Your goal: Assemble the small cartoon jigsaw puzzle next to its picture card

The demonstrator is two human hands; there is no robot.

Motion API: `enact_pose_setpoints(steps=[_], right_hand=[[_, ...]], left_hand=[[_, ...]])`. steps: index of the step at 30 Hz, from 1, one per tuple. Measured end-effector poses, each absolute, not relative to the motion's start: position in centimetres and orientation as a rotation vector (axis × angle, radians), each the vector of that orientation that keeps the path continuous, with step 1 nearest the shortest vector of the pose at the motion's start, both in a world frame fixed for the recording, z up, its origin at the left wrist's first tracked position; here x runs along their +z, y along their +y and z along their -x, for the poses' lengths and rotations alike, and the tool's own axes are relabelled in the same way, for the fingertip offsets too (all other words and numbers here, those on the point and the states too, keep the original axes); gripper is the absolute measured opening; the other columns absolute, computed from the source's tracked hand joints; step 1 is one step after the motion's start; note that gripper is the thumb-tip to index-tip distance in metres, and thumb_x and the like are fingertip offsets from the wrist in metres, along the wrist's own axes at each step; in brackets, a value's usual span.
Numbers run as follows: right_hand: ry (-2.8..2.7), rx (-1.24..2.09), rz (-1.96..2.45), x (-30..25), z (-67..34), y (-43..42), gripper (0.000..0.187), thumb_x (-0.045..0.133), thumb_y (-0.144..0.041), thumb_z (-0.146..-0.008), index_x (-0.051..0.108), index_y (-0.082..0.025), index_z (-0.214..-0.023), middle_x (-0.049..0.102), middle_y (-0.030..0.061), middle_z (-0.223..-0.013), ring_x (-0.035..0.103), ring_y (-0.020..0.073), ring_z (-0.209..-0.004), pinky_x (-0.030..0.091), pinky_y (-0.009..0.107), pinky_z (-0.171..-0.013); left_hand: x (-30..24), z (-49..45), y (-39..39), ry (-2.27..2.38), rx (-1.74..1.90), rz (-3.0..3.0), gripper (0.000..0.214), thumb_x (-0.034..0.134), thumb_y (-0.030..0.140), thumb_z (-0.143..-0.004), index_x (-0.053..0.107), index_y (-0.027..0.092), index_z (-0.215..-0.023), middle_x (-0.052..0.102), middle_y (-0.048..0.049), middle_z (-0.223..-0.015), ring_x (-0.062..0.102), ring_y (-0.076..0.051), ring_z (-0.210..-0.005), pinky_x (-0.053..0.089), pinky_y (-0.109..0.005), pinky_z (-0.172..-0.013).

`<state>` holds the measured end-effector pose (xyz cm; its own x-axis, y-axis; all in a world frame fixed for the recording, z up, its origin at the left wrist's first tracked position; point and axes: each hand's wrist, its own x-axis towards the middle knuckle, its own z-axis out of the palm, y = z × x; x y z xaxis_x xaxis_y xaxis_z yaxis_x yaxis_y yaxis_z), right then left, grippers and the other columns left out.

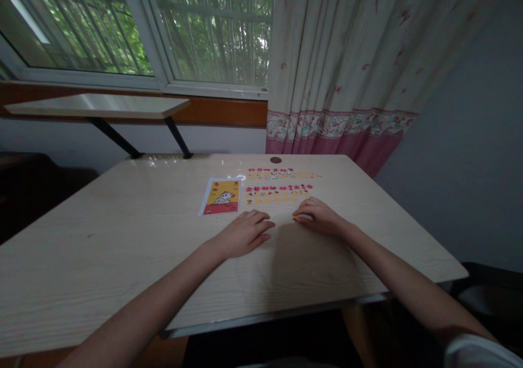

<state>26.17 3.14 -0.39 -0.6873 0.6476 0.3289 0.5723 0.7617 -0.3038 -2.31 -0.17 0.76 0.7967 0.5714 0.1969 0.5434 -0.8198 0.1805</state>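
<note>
My right hand (316, 215) pinches a small yellow-orange puzzle piece (295, 218) with a dark mark, close to the tabletop. My left hand (247, 233) rests just left of it with fingers apart and nothing in them. Beyond both hands lie rows of small puzzle pieces: a yellow row (272, 201), a red row (280, 188), and farther back a yellow and white row (281, 176) behind which is another red row (269, 170). Left of the rows lies a picture sheet (223, 197) showing a white cartoon animal on yellow and red.
The pale wooden table (122, 248) has a round dark cable hole (275, 160) at its far edge. A raised shelf (98, 105) on black legs stands at the back left. A floral curtain (339, 74) hangs behind, beside a barred window (212, 30).
</note>
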Motion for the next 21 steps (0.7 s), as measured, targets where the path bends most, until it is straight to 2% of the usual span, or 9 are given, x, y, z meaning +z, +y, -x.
enact_pose_setpoints(steps=[4,9,21], right_hand=[[-2.518,0.243,0.984,-0.3,-27.0,3.3,0.02,0.058,-0.037,-0.085,0.07,-0.022,-0.091,0.069,0.0054,-0.087,0.059,0.0181,-0.086,0.043,0.033,-0.081],[-2.501,0.259,1.002,-0.3,-27.6,3.4,0.022,0.058,-0.037,-0.085,0.069,-0.021,-0.096,0.069,0.0061,-0.089,0.06,0.0184,-0.086,0.044,0.033,-0.08],[-2.528,0.259,0.96,-0.5,-27.8,3.6,0.018,0.059,-0.035,-0.085,0.069,-0.022,-0.092,0.069,0.0044,-0.089,0.06,0.018,-0.087,0.043,0.033,-0.081]], left_hand=[[0.7,2.4,-0.2,0.872,0.4,-2.867,0.031,0.043,0.034,-0.094,0.056,0.021,-0.118,0.057,-0.0106,-0.118,0.052,-0.024,-0.107,0.043,-0.04,-0.09],[0.6,2.5,-0.2,0.868,0.412,-2.874,0.031,0.043,0.034,-0.094,0.056,0.021,-0.119,0.056,-0.0109,-0.119,0.053,-0.024,-0.108,0.043,-0.041,-0.091],[0.9,2.4,-0.3,0.9,0.348,-2.872,0.032,0.044,0.034,-0.094,0.055,0.02,-0.12,0.056,-0.0113,-0.121,0.052,-0.025,-0.109,0.043,-0.041,-0.091]])
